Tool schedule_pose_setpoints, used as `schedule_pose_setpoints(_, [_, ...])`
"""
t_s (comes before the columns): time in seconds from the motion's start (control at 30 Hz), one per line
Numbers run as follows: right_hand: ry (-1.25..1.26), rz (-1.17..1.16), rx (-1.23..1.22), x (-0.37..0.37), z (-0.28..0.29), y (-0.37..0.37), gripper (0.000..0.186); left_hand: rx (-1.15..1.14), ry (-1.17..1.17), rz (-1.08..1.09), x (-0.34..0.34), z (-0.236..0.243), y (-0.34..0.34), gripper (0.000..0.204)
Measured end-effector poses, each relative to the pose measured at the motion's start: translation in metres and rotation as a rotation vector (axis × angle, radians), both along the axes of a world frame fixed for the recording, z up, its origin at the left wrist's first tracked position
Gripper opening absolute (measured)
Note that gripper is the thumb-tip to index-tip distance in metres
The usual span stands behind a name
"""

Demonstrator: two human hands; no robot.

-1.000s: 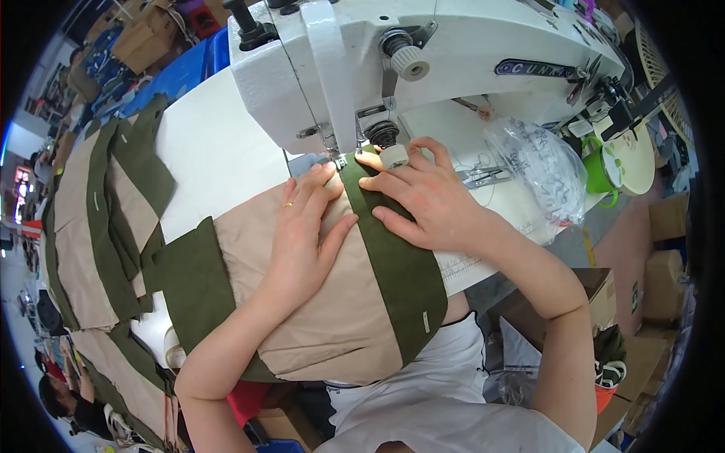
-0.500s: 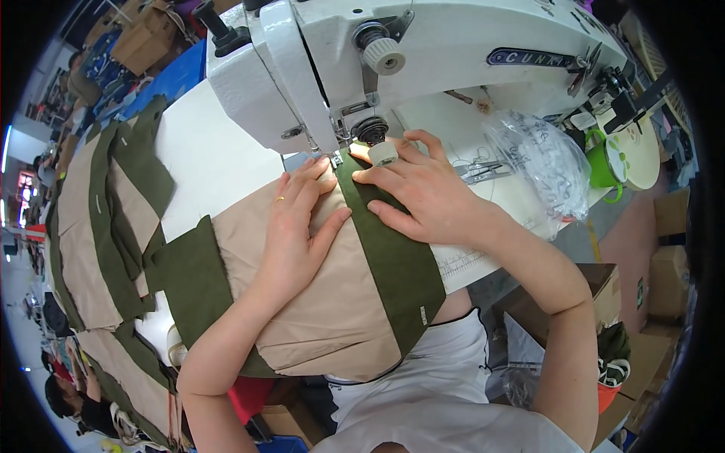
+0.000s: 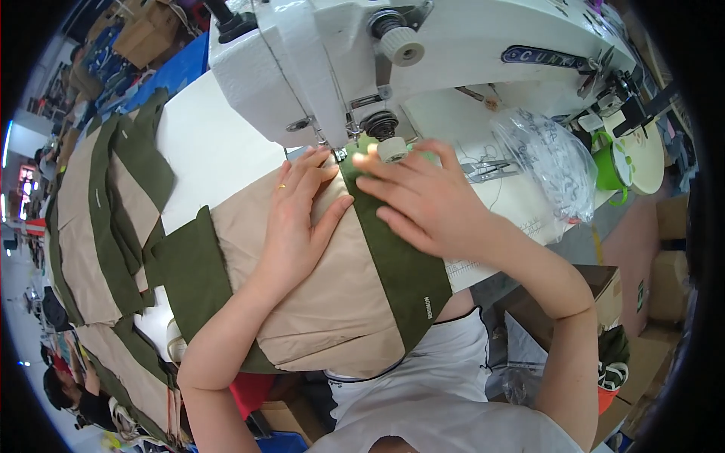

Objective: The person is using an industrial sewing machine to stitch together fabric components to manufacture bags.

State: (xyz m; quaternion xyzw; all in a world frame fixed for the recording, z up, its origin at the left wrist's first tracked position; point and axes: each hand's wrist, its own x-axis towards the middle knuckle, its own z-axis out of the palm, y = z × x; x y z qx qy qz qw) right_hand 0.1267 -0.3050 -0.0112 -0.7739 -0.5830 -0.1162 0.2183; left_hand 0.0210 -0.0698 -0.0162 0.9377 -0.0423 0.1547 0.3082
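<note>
Under the presser foot (image 3: 341,155) of a white sewing machine (image 3: 279,83) lies a piece of beige fabric (image 3: 325,317) joined to an olive green band (image 3: 400,294) with a small white label. My left hand (image 3: 302,219) rests open on the beige fabric, fingertips beside the foot and thumb near the seam. My right hand (image 3: 423,200) is over the green band just right of the foot, fingers apart and slightly blurred; whether every fingertip touches the cloth is unclear.
More olive and beige pieces (image 3: 83,226) lie at left. Scissors (image 3: 483,170), a clear plastic bag (image 3: 547,158), a green mug (image 3: 610,166) and a cream round tray (image 3: 648,143) sit at right. Cardboard boxes (image 3: 668,279) stand below. Other people (image 3: 94,400) appear at far left.
My left hand has shifted a little toward the machine with the fabric. My right hand's fingers have moved, appearing slightly raised and blurred, and the green band shows more beneath them.
</note>
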Motion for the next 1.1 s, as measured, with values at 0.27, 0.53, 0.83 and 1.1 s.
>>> schedule_pose_setpoints(0.27, [0.023, -0.054, -0.137, -0.035, 0.005, -0.021, 0.046, -0.014, 0.082, -0.081, -0.010, 0.010, 0.013, 0.041])
schedule_pose_setpoints(0.53, [0.024, -0.044, -0.113, -0.029, 0.006, -0.018, 0.045, 0.023, 0.065, -0.068, -0.008, 0.008, 0.015, 0.040])
schedule_pose_setpoints(0.83, [0.013, -0.052, -0.084, -0.022, 0.004, -0.012, 0.044, 0.015, 0.051, -0.079, 0.002, 0.007, 0.024, 0.039])
schedule_pose_setpoints(1.1, [0.007, -0.061, -0.075, -0.016, 0.003, -0.007, 0.044, -0.027, 0.016, -0.052, 0.010, 0.006, 0.027, 0.037])
